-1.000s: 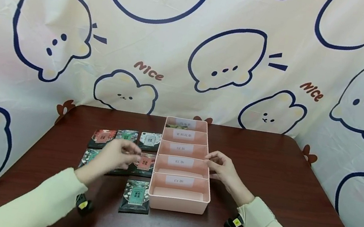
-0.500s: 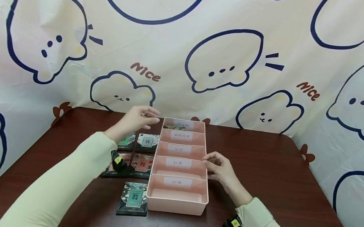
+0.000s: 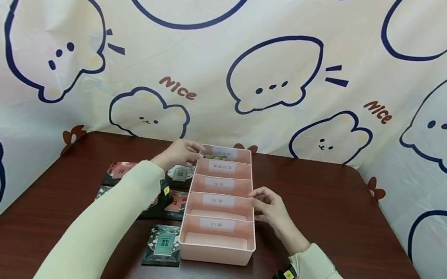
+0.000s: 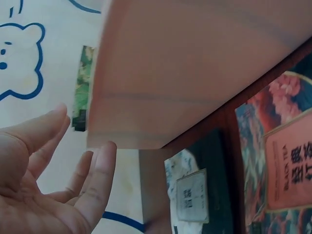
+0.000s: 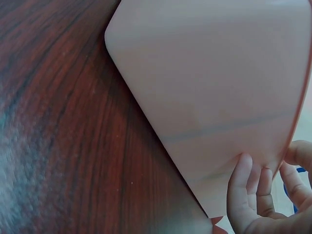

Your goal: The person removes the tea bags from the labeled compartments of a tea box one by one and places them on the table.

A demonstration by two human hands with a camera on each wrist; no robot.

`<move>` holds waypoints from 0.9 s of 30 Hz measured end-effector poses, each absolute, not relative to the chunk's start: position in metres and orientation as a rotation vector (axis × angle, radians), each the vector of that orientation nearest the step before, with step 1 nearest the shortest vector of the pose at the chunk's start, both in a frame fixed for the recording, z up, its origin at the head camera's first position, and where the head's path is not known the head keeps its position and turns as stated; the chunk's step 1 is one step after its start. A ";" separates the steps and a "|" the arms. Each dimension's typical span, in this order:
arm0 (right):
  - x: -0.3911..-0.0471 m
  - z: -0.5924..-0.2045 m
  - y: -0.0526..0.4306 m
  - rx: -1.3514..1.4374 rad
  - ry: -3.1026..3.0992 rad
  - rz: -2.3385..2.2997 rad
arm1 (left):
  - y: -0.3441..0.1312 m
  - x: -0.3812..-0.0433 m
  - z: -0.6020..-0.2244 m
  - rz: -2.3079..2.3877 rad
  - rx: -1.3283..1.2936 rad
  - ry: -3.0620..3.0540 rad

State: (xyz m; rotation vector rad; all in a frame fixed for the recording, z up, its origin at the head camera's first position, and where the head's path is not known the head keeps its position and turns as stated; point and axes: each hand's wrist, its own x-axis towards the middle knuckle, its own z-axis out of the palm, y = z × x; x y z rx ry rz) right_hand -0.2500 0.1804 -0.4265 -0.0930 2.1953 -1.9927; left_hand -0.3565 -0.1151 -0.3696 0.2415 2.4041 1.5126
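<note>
My left hand [image 3: 181, 153] reaches to the far left corner of a pink divided box [image 3: 215, 255]. Its fingers are spread in the left wrist view, with nothing between them. Close to the fingertips, a green tea packet [image 4: 83, 87] sticks up above the rim, in the box's rearmost compartment. My right hand [image 3: 275, 212] holds the box's right wall near its middle; in the right wrist view some fingertips touch the outer wall and others lie at the rim. White labels with Chinese characters mark the compartments.
Left of the box lie several flat tea packets: a white-labelled one [image 3: 179, 176], red-labelled ones [image 3: 120, 170], and a green-labelled one [image 3: 164, 246] at the front. My left forearm partly covers them. A patterned curtain [image 3: 212, 69] hangs behind the brown table [image 3: 321, 189].
My left hand has moved from over the packets to behind them, then right and down to the box's far left corner. My right hand stays at the box wall.
</note>
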 end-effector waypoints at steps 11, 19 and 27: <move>-0.249 -0.426 0.179 -0.111 2.203 -1.976 | -0.106 -0.356 -0.377 1.426 0.247 2.500; -0.250 -0.426 0.180 -0.125 2.214 -1.971 | -0.102 -0.360 -0.379 1.411 0.205 2.581; -0.249 -0.425 0.180 -0.120 2.214 -1.969 | -0.100 -0.361 -0.379 1.441 0.170 2.617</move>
